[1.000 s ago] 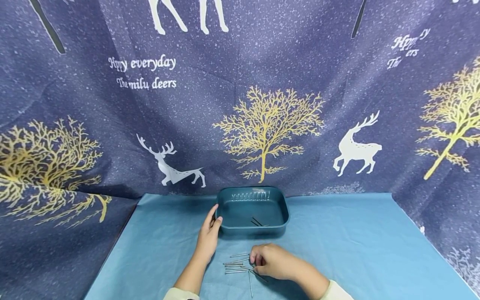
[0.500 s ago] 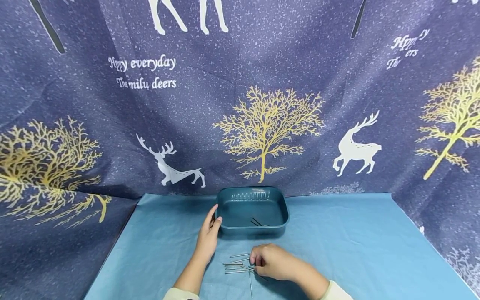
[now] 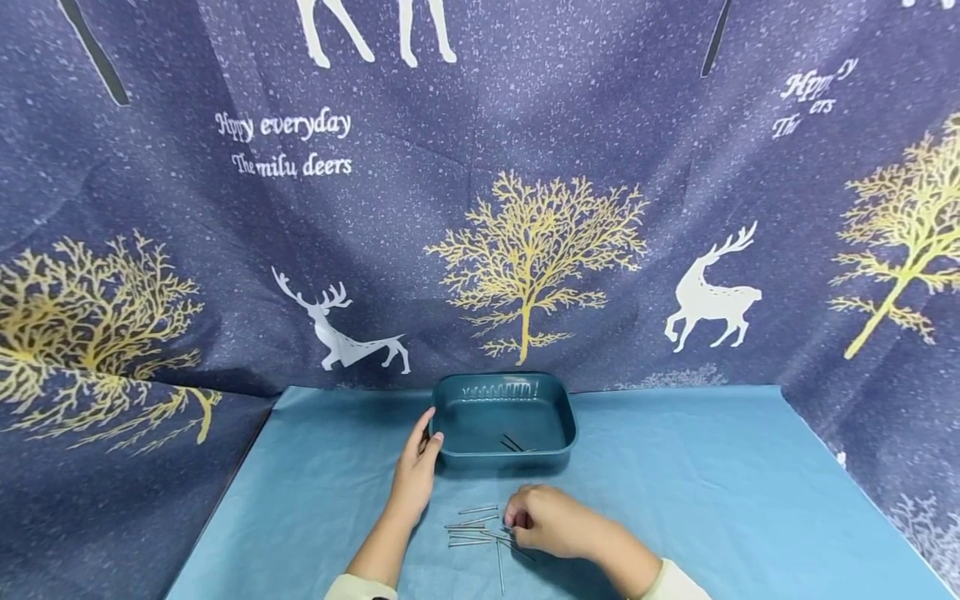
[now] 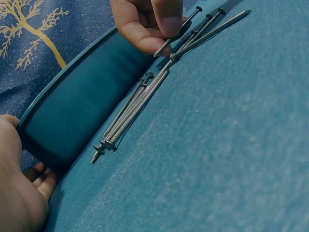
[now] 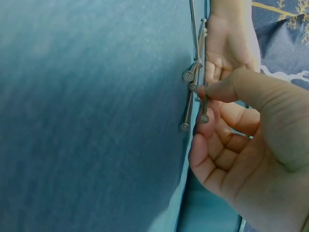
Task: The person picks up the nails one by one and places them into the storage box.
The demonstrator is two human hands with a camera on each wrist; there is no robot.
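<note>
The left hand (image 3: 414, 482) holds a deep teal rectangular tray (image 3: 495, 457) by its left side, thumb at the front corner of the rim; in the left wrist view some of its fingers show low against the wall. Just in front of the tray, the right hand (image 3: 555, 523) pinches a steel nail (image 4: 192, 16) between thumb and forefinger, tilted and close over the cloth. Several loose nails (image 4: 129, 113) lie to the left of that hand and beneath it, some crossing each other. A few dark nails (image 3: 513, 442) rest inside the tray near its front wall.
Light blue cloth (image 3: 690, 492) covers the table. Behind the tray hangs a purple-blue curtain (image 3: 465, 275) printed with deer and golden trees. One nail (image 3: 501, 567) lies apart from the pile, pointing toward the front edge.
The right hand has shifted slightly to the right and up from the pile, with the pinched nail. The left hand and the tray stay in place.
</note>
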